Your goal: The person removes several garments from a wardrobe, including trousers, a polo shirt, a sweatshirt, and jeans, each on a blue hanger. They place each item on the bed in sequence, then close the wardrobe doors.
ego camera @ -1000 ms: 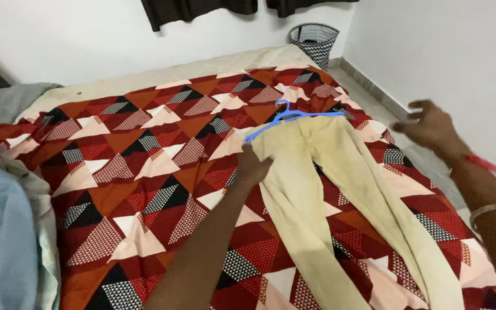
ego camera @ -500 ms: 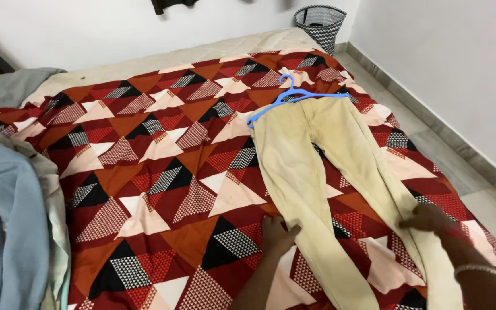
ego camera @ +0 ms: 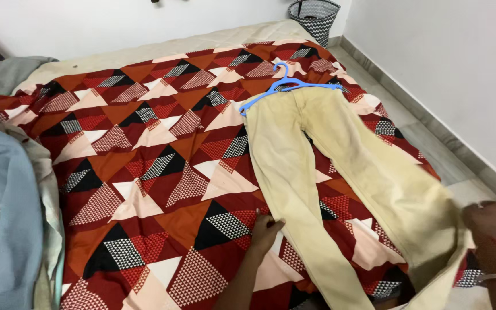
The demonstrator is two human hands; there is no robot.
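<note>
Beige trousers [ego camera: 317, 172] lie spread on a bed, taken here as the landmark for all else. Nearest the camera, right hand [ego camera: 492, 221] closed around the lower end of the trousers' right-side leg, cloth bunched and lifted off the bedspread at the bed's near right corner. Bangle and a red thread show at that wrist. Left hand [ego camera: 265, 229] flat, fingers loosely spread, palm down on the bedspread [ego camera: 144, 166], touching the outer edge of the trousers' other leg; it grips nothing.

Bedspread: red, orange, black and cream triangles, covers most of the bed under the trousers. Left of the trousers, at the bed's left edge, a heap of light blue and grey clothes [ego camera: 7, 201].

Farther up, trousers' waist sits on a blue plastic hanger [ego camera: 285, 86], hook pointing away from the camera. Beyond the hanger, past the bed's far end, a black-and-white zigzag basket [ego camera: 314, 16] stands in the corner against the white wall [ego camera: 431, 57].
</note>
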